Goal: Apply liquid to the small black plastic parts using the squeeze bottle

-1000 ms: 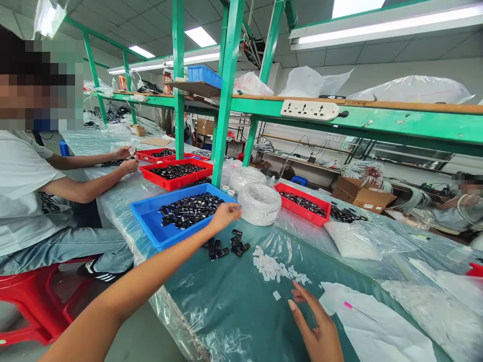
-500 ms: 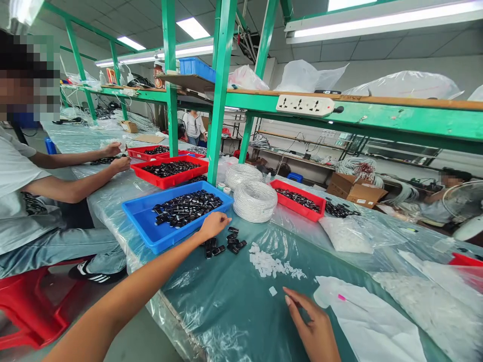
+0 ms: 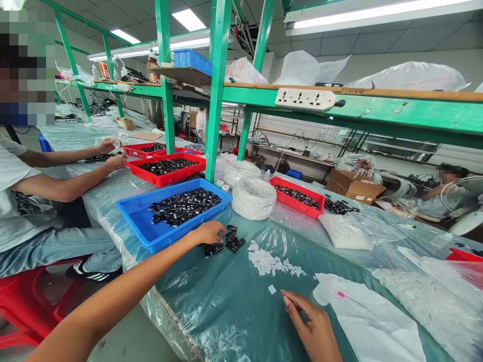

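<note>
My left hand [image 3: 210, 233] reaches over the front rim of a blue tray [image 3: 131, 217] to a small cluster of black rectangular pieces [image 3: 234, 242] on the table. Its fingers curve downward, slightly apart, beside the nearest pieces; I see nothing held. More black pieces [image 3: 184, 205] are heaped inside the tray. My right hand [image 3: 310, 322] rests low at the right, thumb and forefinger tips brought together with nothing visible between them. Just left of those tips lies a single white square piece [image 3: 272, 289]. Beyond it spreads a pile of small white pieces [image 3: 264, 259].
Coils of white cable [image 3: 253, 198] stand behind the cluster, by a red tray [image 3: 300, 202] of black parts. White sheeting [image 3: 372, 322] and bags [image 3: 345, 232] lie to the right. A green post [image 3: 217, 100] rises behind the blue tray. At left a co-worker's hands [image 3: 115, 160] work.
My left hand has come down from above the blue tray's near corner to the black pieces on the table. The right hand has hardly moved. The view has shifted slightly.
</note>
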A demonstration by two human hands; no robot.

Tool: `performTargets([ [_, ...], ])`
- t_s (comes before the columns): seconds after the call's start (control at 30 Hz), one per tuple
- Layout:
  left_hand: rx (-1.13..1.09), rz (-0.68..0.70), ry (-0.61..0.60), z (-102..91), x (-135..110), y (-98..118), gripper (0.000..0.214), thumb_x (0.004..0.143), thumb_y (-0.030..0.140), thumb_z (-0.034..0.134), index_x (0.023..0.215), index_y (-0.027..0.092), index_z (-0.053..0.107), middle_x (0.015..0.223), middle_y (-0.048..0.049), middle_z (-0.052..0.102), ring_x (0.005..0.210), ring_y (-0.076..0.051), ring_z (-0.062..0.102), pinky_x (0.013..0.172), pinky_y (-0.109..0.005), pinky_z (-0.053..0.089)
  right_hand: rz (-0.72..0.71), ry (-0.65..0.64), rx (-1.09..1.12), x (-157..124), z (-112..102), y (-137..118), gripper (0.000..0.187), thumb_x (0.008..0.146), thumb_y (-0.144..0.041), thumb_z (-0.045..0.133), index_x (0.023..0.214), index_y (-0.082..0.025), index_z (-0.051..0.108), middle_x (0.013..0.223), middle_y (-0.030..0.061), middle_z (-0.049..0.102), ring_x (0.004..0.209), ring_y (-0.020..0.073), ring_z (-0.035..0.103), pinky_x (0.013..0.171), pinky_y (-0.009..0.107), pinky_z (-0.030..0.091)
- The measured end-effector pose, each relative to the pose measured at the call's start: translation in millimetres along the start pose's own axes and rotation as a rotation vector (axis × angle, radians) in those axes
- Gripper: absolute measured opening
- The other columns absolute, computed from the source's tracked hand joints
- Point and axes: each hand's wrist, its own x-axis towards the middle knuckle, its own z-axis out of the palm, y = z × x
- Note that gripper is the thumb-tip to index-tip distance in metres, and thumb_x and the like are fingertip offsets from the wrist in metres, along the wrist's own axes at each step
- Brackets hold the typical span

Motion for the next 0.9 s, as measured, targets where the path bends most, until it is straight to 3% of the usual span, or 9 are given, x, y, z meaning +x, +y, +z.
performTargets([
  [0.2, 0.053, 0.038, -0.116, -5.6, -21, -3, 0.059, 0.051, 0.034, 0.077, 0.107, 0.021, 0.062, 0.106, -0.0092, 0.06, 0.099, -0.03, 0.053, 0.072, -0.027, 0.041, -0.048, -0.004, -0.04, -1, 1, -1, 0.037, 0.085, -0.048, 0.044, 0.105, -0.025, 0.065, 0.108, 0.0055, 0.065, 0.092, 0.0206, 0.064, 0.066, 0.022, 0.054],
  [0.43, -0.058, 0.175, -0.078, 1.9, -24, -9, 0.046, 0.067, 0.027, 0.068, 0.111, 0.02, 0.059, 0.109, -0.0062, 0.056, 0.099, -0.024, 0.052, 0.08, -0.025, 0.039, -0.074, 0.012, -0.057, -1, 0, -2, 0.035, 0.085, -0.047, 0.045, 0.102, -0.025, 0.066, 0.105, 0.006, 0.066, 0.089, 0.0211, 0.065, 0.064, 0.023, 0.054],
  [0.57, -0.128, 0.238, -0.07, 4.0, -25, -15, 0.044, 0.067, 0.021, 0.067, 0.111, 0.021, 0.059, 0.108, -0.0051, 0.056, 0.097, -0.022, 0.053, 0.08, -0.025, 0.04, -0.065, -0.008, -0.066, -1, -1, -2, 0.035, 0.085, -0.047, 0.044, 0.103, -0.026, 0.066, 0.104, 0.0055, 0.067, 0.088, 0.021, 0.065, 0.065, 0.023, 0.054],
  [0.9, -0.02, 0.225, -0.045, 5.3, -24, -13, 0.038, 0.072, 0.012, 0.057, 0.109, 0.023, 0.06, 0.104, -0.0042, 0.058, 0.092, -0.019, 0.056, 0.073, -0.022, 0.041, -0.174, 0.096, -0.159, -2, -3, -10, 0.036, 0.085, -0.048, 0.043, 0.099, -0.027, 0.069, 0.096, 0.0043, 0.07, 0.08, 0.0209, 0.067, 0.06, 0.023, 0.054],
])
